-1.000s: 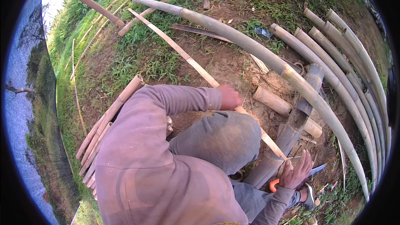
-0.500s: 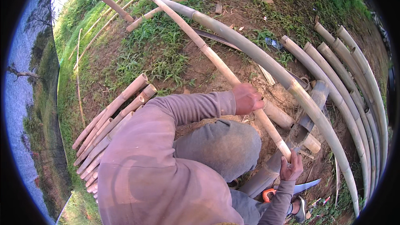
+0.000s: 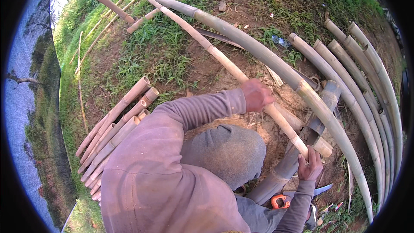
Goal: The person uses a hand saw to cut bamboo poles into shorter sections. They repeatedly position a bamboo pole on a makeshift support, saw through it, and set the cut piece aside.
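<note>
A slender pale bamboo pole (image 3: 284, 127) runs from the far left down to my two hands. My left hand (image 3: 256, 95) is closed around it above my knee. At the pole's near end, my right hand (image 3: 309, 167) grips it with the thumb and fingers. Under that end lies a thick grey-green bamboo log (image 3: 276, 177), with an opening cut in it farther up. A short bamboo piece (image 3: 322, 146) sits across beside this opening. Below my right forearm, a handsaw with an orange handle (image 3: 280, 201) lies on the ground, its blade partly hidden.
A long, thick bamboo pole (image 3: 267, 58) curves across from far left to near right. Several more poles (image 3: 353, 99) lie at the right. To the left is a stack of shorter bamboo lengths (image 3: 116, 136). Blue netting (image 3: 30, 103) hangs at the far left edge.
The slender pole's near end has moved right and slightly away from me, along with my right hand. More of the saw's orange handle shows beside my forearm.
</note>
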A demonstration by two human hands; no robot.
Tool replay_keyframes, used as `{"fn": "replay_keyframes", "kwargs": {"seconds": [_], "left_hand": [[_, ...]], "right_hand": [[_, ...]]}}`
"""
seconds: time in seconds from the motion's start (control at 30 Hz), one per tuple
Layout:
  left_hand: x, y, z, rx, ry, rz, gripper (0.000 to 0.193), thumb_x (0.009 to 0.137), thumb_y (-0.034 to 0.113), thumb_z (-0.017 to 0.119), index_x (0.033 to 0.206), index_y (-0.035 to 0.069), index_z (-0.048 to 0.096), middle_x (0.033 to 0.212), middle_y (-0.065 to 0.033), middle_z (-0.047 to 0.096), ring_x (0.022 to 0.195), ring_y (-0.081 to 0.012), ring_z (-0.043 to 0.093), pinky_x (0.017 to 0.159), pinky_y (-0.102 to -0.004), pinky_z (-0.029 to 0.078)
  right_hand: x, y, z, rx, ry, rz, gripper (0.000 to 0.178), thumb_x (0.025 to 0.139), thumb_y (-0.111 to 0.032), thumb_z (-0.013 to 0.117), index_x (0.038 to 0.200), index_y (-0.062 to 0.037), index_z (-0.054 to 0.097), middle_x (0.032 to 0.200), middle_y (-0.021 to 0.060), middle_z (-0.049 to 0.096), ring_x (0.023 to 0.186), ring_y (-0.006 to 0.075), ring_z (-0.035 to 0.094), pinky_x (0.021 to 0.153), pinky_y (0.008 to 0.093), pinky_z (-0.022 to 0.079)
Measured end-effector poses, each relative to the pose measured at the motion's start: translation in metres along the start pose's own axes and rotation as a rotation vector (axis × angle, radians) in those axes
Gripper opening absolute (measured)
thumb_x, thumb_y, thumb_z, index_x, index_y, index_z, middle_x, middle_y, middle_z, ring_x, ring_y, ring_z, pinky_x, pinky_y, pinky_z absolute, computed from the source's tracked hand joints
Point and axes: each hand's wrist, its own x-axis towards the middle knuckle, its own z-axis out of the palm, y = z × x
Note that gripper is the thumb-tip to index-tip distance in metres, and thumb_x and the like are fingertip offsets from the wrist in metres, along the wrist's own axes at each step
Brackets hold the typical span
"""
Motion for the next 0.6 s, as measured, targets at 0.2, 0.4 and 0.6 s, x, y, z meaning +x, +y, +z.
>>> {"fn": "replay_keyframes", "kwargs": {"seconds": [0.2, 0.4, 0.6], "left_hand": [[0.005, -0.007, 0.004, -0.011, -0.076, -0.037, 0.007, 0.082, 0.025, 0.074, 0.087, 0.021, 0.071, 0.081, -0.0014, 0.070, 0.084, -0.0254, 0.073, 0.079, -0.0425, 0.055], [0.006, -0.012, 0.003, -0.015, -0.051, -0.038, 0.006, 0.083, 0.024, 0.073, 0.087, 0.020, 0.072, 0.080, -0.0026, 0.070, 0.084, -0.0262, 0.074, 0.079, -0.0441, 0.055], [0.019, -0.010, 0.007, -0.047, -0.030, -0.021, 0.010, 0.081, 0.023, 0.074, 0.086, 0.017, 0.069, 0.083, -0.0040, 0.071, 0.083, -0.0278, 0.073, 0.077, -0.0448, 0.056]], "right_hand": [[0.006, 0.002, 0.004, 0.014, -0.009, 0.019, 0.048, 0.086, -0.029, 0.081, 0.128, -0.0075, 0.071, 0.091, 0.0166, 0.063, 0.077, 0.0394, 0.065, 0.068, 0.0477, 0.052], [0.012, 0.005, 0.002, -0.022, -0.038, 0.030, 0.048, 0.089, -0.034, 0.081, 0.127, -0.0072, 0.071, 0.091, 0.0160, 0.063, 0.077, 0.0386, 0.066, 0.067, 0.0468, 0.051], [0.011, 0.012, -0.009, -0.061, -0.027, 0.039, 0.048, 0.090, -0.035, 0.080, 0.128, -0.0071, 0.071, 0.090, 0.0153, 0.063, 0.075, 0.0365, 0.066, 0.067, 0.0469, 0.052]]}}
